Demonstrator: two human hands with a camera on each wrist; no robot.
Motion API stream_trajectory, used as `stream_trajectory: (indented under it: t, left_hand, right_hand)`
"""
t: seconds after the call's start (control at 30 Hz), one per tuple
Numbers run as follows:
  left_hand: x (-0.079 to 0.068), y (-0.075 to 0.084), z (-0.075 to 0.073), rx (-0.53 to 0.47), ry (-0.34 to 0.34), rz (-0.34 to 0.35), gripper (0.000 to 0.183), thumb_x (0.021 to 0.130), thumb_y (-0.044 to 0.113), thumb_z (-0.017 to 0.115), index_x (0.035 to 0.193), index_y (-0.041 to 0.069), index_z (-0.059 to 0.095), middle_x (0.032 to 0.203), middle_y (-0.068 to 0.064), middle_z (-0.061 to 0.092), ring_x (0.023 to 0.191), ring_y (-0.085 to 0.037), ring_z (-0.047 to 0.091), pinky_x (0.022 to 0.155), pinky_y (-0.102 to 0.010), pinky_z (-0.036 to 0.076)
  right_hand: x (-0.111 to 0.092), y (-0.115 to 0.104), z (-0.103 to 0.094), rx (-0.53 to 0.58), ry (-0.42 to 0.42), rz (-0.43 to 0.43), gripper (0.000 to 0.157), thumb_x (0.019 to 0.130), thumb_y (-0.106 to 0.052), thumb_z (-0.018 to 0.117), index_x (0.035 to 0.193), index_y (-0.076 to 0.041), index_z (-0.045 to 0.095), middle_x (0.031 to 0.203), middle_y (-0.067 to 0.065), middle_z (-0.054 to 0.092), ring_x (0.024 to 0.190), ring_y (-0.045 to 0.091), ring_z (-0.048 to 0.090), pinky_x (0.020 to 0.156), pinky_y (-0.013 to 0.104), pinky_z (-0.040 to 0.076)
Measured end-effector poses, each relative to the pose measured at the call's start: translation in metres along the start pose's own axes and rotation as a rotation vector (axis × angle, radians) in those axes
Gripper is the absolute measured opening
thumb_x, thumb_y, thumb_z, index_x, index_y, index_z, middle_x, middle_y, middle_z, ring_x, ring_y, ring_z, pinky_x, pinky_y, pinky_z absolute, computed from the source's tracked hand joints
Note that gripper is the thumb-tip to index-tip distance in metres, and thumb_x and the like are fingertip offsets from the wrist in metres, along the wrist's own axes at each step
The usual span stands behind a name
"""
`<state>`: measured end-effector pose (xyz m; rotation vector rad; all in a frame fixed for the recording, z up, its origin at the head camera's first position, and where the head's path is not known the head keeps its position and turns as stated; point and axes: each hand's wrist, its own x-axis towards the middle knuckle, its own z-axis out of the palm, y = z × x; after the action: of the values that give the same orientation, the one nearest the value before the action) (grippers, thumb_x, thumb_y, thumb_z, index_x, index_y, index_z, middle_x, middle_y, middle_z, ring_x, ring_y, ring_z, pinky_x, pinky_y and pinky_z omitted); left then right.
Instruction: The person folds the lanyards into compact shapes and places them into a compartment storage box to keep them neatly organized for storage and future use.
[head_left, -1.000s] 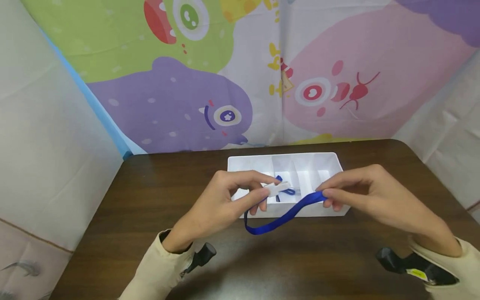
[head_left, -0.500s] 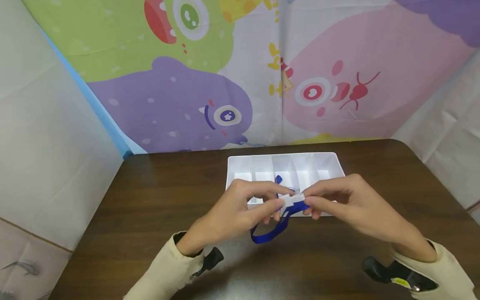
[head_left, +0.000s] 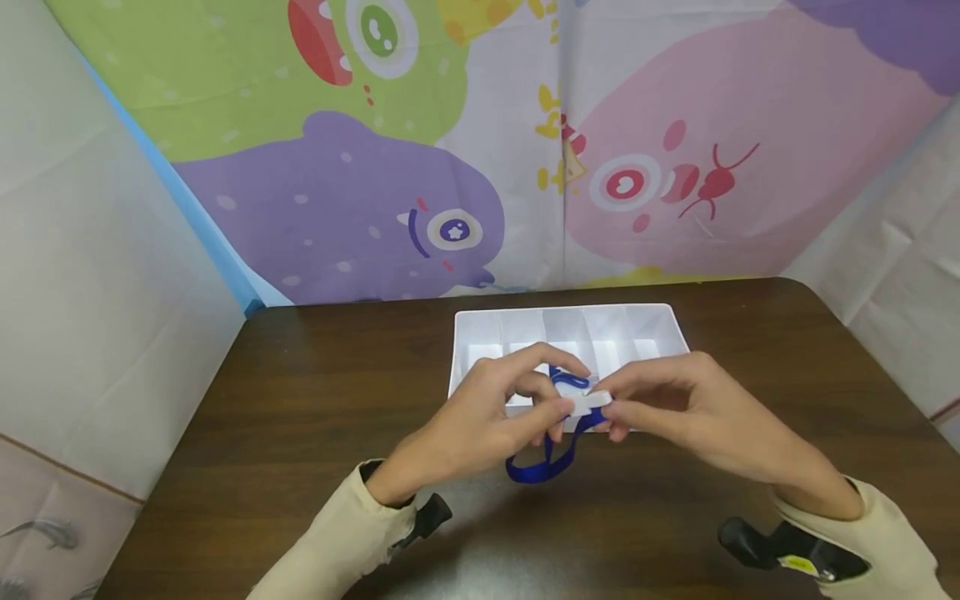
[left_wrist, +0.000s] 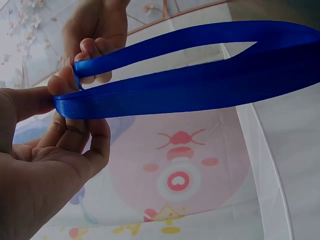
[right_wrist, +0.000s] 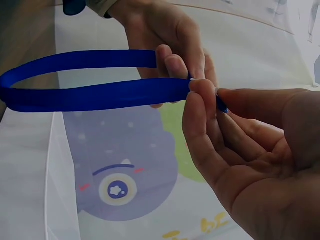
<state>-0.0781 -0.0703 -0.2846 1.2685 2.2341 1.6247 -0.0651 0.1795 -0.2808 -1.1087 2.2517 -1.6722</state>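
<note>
Close together over the white box, both hands work on a small white plastic clip (head_left: 588, 403) fitted with blue ribbon (head_left: 542, 472). My left hand (head_left: 487, 412) pinches the clip's left end between thumb and fingers, its index finger raised in an arch. At the clip's right end, my right hand (head_left: 690, 408) pinches clip and ribbon between thumb and index finger. The ribbon hangs below in a loop, seen large as a blue band (left_wrist: 165, 90) in the left wrist view. Another blue ribbon fold (head_left: 570, 378) shows behind the left fingers. In both wrist views fingers and ribbon hide the clip.
A white box (head_left: 521, 325) with a row of compartments stands on the dark wooden table (head_left: 337, 400), its front partly covered by the hands. Behind the table hangs a cartoon-print cloth (head_left: 360, 217), with pale cloth walls (head_left: 112, 250) at the sides.
The right hand has moved left, bringing the ribbon's end to the clip. The left hand has moved slightly right and down with the clip, and its index finger has lifted.
</note>
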Motion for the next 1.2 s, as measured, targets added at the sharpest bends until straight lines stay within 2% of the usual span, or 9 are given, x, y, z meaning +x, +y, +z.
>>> stream_trajectory:
  t: [0.2, 0.3, 0.37, 0.43, 0.53, 0.73, 0.93, 1.1, 1.2]
  left_hand:
    - [0.001, 0.0, 0.001, 0.008, 0.003, -0.005, 0.022, 0.097, 0.007, 0.061, 0.119, 0.012, 0.06, 0.07, 0.006, 0.068, 0.058, -0.01, 0.061, 0.053, -0.027, 0.053]
    - [0.001, -0.001, 0.001, 0.043, 0.0, 0.023, 0.021, 0.097, 0.006, 0.061, 0.118, 0.011, 0.06, 0.069, 0.006, 0.067, 0.057, -0.005, 0.059, 0.052, -0.025, 0.051]
    - [0.001, -0.002, 0.002, 0.078, 0.001, 0.049, 0.02, 0.097, 0.006, 0.061, 0.117, 0.01, 0.06, 0.069, 0.005, 0.067, 0.058, -0.002, 0.058, 0.054, -0.023, 0.049]
    - [0.001, -0.003, 0.002, 0.112, 0.003, 0.072, 0.02, 0.097, 0.007, 0.062, 0.117, 0.009, 0.059, 0.069, 0.006, 0.067, 0.061, 0.001, 0.06, 0.062, -0.022, 0.05]
    - [0.001, -0.002, 0.001, 0.122, 0.001, 0.068, 0.02, 0.098, 0.009, 0.062, 0.118, 0.01, 0.059, 0.07, 0.008, 0.067, 0.065, 0.0, 0.061, 0.069, -0.023, 0.049]
    - [-0.001, 0.002, -0.008, 0.114, -0.007, -0.007, 0.019, 0.1, 0.014, 0.062, 0.119, 0.012, 0.061, 0.068, 0.006, 0.064, 0.065, -0.006, 0.062, 0.076, -0.028, 0.052]
    - [-0.005, 0.006, -0.021, 0.168, 0.005, -0.014, 0.018, 0.1, 0.017, 0.062, 0.118, 0.013, 0.065, 0.063, 0.009, 0.057, 0.06, -0.005, 0.058, 0.066, -0.027, 0.049]
    - [-0.009, 0.008, -0.033, 0.259, 0.032, -0.006, 0.014, 0.1, 0.018, 0.062, 0.112, 0.015, 0.069, 0.062, 0.012, 0.051, 0.06, -0.005, 0.052, 0.063, -0.026, 0.046]
    - [-0.011, 0.011, -0.04, 0.305, 0.048, -0.018, 0.012, 0.099, 0.019, 0.063, 0.108, 0.016, 0.07, 0.061, 0.012, 0.052, 0.062, -0.005, 0.053, 0.062, -0.026, 0.045]
  right_hand:
    - [-0.001, -0.001, -0.001, 0.031, -0.02, 0.026, 0.023, 0.094, 0.004, 0.063, 0.112, -0.008, 0.072, 0.092, 0.007, 0.074, 0.08, 0.022, 0.071, 0.071, 0.036, 0.059]
    - [0.0, -0.001, 0.0, 0.009, -0.004, 0.031, 0.023, 0.094, 0.002, 0.064, 0.112, -0.01, 0.072, 0.091, 0.005, 0.074, 0.079, 0.021, 0.071, 0.071, 0.036, 0.059]
    - [0.001, -0.001, 0.001, -0.019, 0.015, 0.03, 0.022, 0.095, 0.001, 0.064, 0.11, -0.011, 0.073, 0.089, 0.003, 0.074, 0.077, 0.02, 0.071, 0.07, 0.035, 0.059]
    - [0.002, -0.002, 0.002, -0.047, 0.037, 0.031, 0.021, 0.095, -0.001, 0.064, 0.109, -0.013, 0.074, 0.087, 0.001, 0.074, 0.075, 0.019, 0.07, 0.07, 0.034, 0.059]
    - [0.002, -0.003, 0.001, -0.087, 0.072, 0.055, 0.019, 0.094, -0.003, 0.066, 0.107, -0.015, 0.075, 0.084, -0.001, 0.074, 0.072, 0.019, 0.069, 0.068, 0.033, 0.058]
    - [-0.005, -0.01, -0.007, -0.172, 0.192, 0.113, 0.016, 0.092, -0.004, 0.07, 0.104, -0.013, 0.075, 0.078, -0.001, 0.071, 0.068, 0.019, 0.067, 0.065, 0.03, 0.056]
    - [-0.011, -0.018, -0.021, -0.224, 0.288, 0.102, 0.015, 0.091, 0.0, 0.069, 0.101, -0.01, 0.075, 0.074, 0.003, 0.071, 0.064, 0.02, 0.066, 0.058, 0.029, 0.054]
    - [-0.016, -0.023, -0.029, -0.272, 0.356, 0.141, 0.012, 0.091, -0.002, 0.07, 0.099, -0.01, 0.075, 0.074, 0.005, 0.072, 0.06, 0.021, 0.065, 0.056, 0.029, 0.055]
    - [-0.018, -0.026, -0.032, -0.306, 0.4, 0.167, 0.01, 0.091, -0.003, 0.071, 0.097, -0.01, 0.076, 0.076, 0.005, 0.072, 0.06, 0.02, 0.064, 0.056, 0.028, 0.055]
